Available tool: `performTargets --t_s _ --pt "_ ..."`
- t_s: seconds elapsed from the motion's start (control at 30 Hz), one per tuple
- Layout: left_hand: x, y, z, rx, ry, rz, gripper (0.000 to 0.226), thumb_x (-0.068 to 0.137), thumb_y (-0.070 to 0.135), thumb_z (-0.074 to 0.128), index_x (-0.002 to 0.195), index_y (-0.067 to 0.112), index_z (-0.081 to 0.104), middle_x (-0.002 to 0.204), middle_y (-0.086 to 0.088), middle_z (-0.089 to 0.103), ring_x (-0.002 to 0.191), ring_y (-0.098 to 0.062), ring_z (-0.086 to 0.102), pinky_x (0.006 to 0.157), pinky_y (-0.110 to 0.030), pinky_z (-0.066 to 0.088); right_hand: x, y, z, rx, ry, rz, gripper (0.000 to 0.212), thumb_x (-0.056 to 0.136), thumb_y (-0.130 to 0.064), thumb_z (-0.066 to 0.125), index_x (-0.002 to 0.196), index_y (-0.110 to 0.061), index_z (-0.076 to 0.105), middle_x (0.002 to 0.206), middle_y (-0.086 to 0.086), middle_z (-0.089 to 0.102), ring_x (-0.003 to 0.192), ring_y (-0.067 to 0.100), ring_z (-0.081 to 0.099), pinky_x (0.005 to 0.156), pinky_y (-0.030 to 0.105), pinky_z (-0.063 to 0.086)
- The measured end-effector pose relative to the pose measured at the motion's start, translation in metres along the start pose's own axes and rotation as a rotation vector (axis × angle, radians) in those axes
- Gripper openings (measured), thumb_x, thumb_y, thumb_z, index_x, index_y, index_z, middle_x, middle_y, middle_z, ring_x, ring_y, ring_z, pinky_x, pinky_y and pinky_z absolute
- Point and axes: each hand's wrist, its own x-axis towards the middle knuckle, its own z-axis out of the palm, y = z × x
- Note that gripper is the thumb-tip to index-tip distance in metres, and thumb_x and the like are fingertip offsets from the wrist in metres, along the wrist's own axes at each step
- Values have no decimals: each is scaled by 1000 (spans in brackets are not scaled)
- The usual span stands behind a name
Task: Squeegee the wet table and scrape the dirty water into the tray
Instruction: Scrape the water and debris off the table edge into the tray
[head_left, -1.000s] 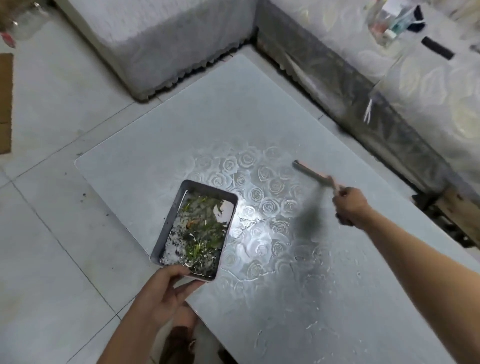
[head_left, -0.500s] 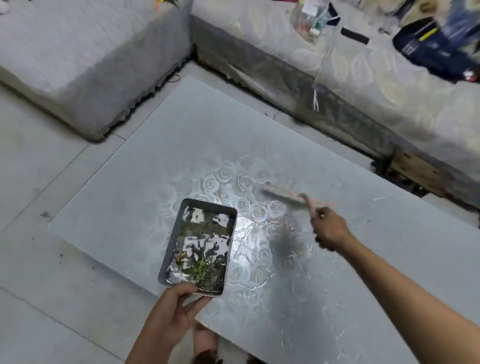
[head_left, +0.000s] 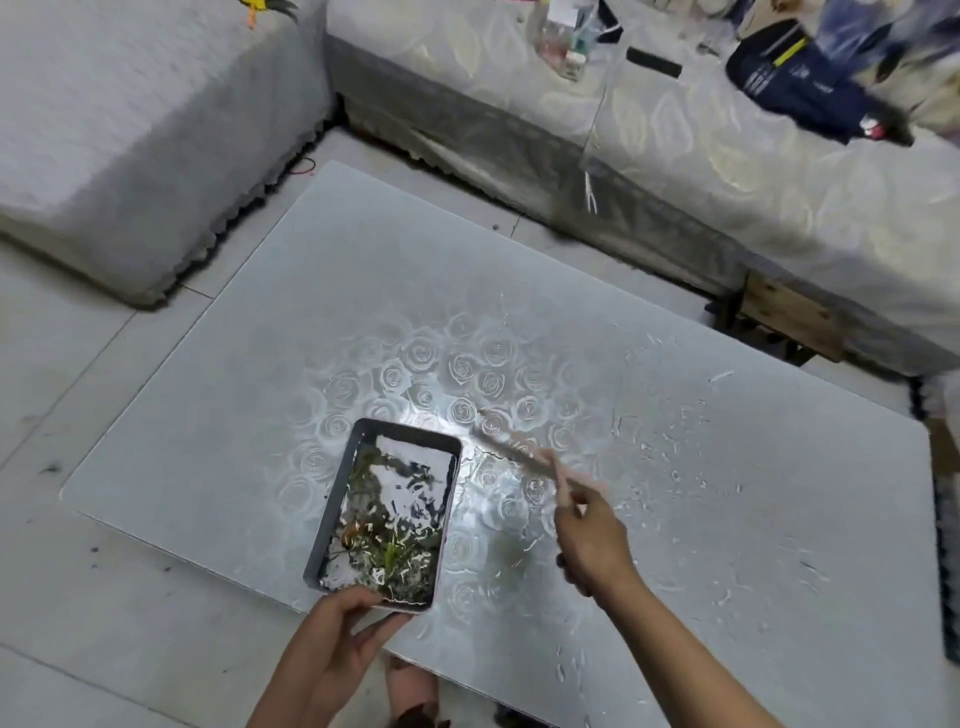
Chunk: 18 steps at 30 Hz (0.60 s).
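A low grey table (head_left: 291, 332) with a rose pattern is wet, with droplets and streaks across its middle and right side. A dark rectangular tray (head_left: 332, 514) sits near the table's front edge, holding dirty water and green scraps. My left hand (head_left: 337, 639) grips the tray's near end. My right hand (head_left: 592, 540) holds a pinkish squeegee (head_left: 514, 452), blurred by motion, just right of the tray. Its blade end points up-left, close to the tray's far right corner.
A grey covered sofa seat (head_left: 130, 130) stands at the back left. A long patterned sofa (head_left: 727, 171) runs along the back right, with a plastic bag (head_left: 566, 36) and a dark bag (head_left: 795, 78) on it. Tiled floor (head_left: 104, 623) surrounds the table.
My right hand has brought the squeegee leftward and nearer, toward the tray. The view has shifted to the right. My left hand stays on the tray's near end.
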Motion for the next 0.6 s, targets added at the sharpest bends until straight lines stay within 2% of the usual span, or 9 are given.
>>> performTargets --t_s 0.07,0.13,0.23,0.27,0.33,0.37,0.47,0.53,0.6 --pt "-2 -4 1 -2 -6 0 21 82 -15 41 94 -6 57 96 -20 64 90 -41 59 63 -53 52 10 3 -19 -37 106 -11 17 95 -21 41 110 -16 47 76 12 63 50 26 59 41 24 42" --pt "-2 -8 0 -8 -8 -1 20 82 -15 41 92 -7 57 88 -20 66 89 -40 59 63 -52 53 24 7 -33 -57 166 55 30 94 -18 41 121 -8 47 86 19 65 60 29 60 53 32 44" --pt "-3 -16 -3 -21 0 16 18 81 -15 43 88 -5 56 85 -18 65 84 -38 60 65 -51 53 31 14 -23 -3 137 117 45 93 -13 41 138 -6 37 89 20 63 60 27 57 50 31 42" --pt "-3 -19 -5 -32 11 25 17 81 -15 43 86 -4 56 88 -18 64 84 -38 60 65 -52 53 27 17 -11 6 105 111 50 94 -11 41 143 -10 31 89 19 62 59 27 58 49 30 44" --pt "-2 -27 -6 -66 32 47 17 82 -15 43 79 -3 54 89 -17 61 85 -36 60 65 -52 53 14 24 13 -7 27 91 56 94 -11 38 146 -19 22 97 20 64 66 30 62 57 33 50" --pt "-1 -29 -7 -87 36 53 18 82 -16 42 78 -2 54 89 -17 60 86 -35 59 64 -52 53 8 27 22 -8 -6 83 52 93 -12 38 143 -20 25 96 20 64 67 31 63 59 35 51" --pt "-2 -45 -7 -162 52 72 20 81 -17 41 84 -4 56 92 -18 60 88 -37 58 64 -54 52 -1 32 9 80 -97 65 24 92 -17 42 116 -12 46 70 14 60 42 24 55 42 26 40" --pt "-3 -57 -6 -213 56 93 24 79 -17 41 92 -6 57 93 -18 63 87 -36 60 64 -56 51 1 33 -23 130 -136 21 14 94 -23 46 103 -14 50 60 10 53 33 18 45 38 22 34" --pt "-3 -69 -7 -256 75 119 27 79 -18 40 96 -6 58 90 -17 67 83 -36 64 64 -57 51 8 37 -61 53 -189 -81 9 94 -27 47 99 -20 49 61 9 52 32 17 42 39 22 32"
